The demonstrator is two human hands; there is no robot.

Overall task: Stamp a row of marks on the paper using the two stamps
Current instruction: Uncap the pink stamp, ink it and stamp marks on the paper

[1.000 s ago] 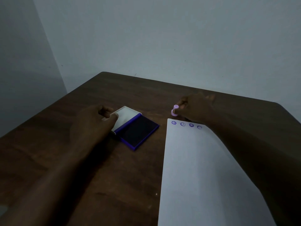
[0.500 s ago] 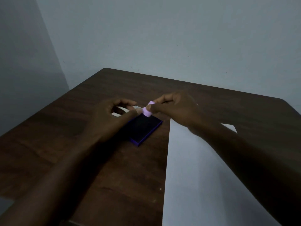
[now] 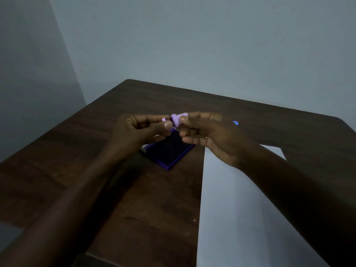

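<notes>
A small lilac stamp (image 3: 176, 120) hangs above the open purple ink pad (image 3: 169, 151), pinched between both hands. My right hand (image 3: 208, 135) grips its right end with thumb and forefinger. My left hand (image 3: 140, 130) holds its left end, where a small lilac piece (image 3: 164, 119) shows between the fingers. The white paper (image 3: 231, 209) lies to the right of the pad; my right arm hides its stamped top row. A blue stamp (image 3: 235, 123) peeks out behind my right hand.
The dark wooden table (image 3: 96, 180) fills the view, with its far edge against a pale wall (image 3: 192, 45). The pad's white lid is mostly hidden under my left hand.
My right hand carried the lilac stamp from the paper's top edge leftwards over the ink pad. My left hand rose off the pad's lid and took hold of the stamp's other end.
</notes>
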